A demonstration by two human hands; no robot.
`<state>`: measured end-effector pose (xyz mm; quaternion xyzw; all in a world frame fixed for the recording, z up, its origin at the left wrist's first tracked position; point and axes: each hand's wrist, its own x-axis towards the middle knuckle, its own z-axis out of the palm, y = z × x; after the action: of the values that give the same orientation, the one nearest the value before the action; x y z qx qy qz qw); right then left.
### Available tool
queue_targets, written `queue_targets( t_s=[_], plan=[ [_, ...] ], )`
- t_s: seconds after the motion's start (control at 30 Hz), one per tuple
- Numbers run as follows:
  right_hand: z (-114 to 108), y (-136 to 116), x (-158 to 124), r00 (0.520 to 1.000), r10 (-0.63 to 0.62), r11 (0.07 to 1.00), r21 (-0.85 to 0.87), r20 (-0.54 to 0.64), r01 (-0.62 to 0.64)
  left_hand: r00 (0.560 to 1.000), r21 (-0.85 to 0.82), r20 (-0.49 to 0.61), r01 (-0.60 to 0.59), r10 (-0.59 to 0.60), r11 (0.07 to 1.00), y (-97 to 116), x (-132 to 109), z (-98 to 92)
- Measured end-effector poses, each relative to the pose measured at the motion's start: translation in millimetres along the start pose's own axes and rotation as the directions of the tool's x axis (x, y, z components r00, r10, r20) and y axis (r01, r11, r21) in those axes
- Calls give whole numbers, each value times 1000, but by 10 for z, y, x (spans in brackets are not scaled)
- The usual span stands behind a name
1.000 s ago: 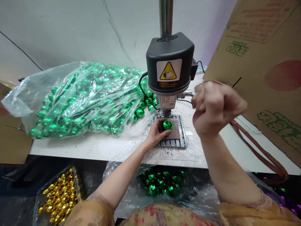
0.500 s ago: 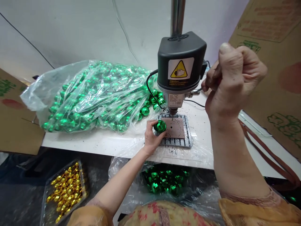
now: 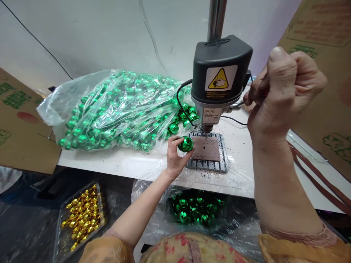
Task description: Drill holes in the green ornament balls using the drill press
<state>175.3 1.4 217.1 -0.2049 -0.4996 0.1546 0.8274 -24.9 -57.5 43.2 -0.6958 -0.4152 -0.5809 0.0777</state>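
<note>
Between the thumb and fingers of my left hand (image 3: 177, 157) is a shiny green faceted ball (image 3: 185, 144), held just left of the drill press base plate (image 3: 223, 164). A brown board (image 3: 210, 155) with a small dark hole lies on that plate. Above it hangs the black drill press head (image 3: 221, 71), with the chuck (image 3: 207, 128) and a thin bit over the board. My right hand (image 3: 282, 91) is raised at the right of the head, its fingers closed around the feed lever (image 3: 237, 106), most of which the hand hides.
A clear plastic bag (image 3: 117, 113) full of green balls fills the table's left side. Dark shavings litter the white table (image 3: 128, 164). Below the front edge are more green balls (image 3: 192, 208) in plastic and a clear bin of gold balls (image 3: 85, 212). Cardboard boxes (image 3: 27, 128) flank the table.
The camera view has shifted, so the drill press sits further right. My left hand has moved slightly left from the plate with the green ball, which has turned a little; my right hand keeps its grip.
</note>
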Motion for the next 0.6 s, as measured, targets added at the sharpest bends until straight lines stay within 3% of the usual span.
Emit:
queue_targets(
  t_s=[0.3, 0.6],
  plan=[
    [15, 31, -5, 998, -51, 998, 32, -25, 52, 1000, 11, -18, -21, 21, 1000, 213, 143, -147],
    [9, 26, -27, 998, -60, 998, 12, -26, 60, 998, -153, 15, 62, -61, 986, 399, 163, -256]
  ],
)
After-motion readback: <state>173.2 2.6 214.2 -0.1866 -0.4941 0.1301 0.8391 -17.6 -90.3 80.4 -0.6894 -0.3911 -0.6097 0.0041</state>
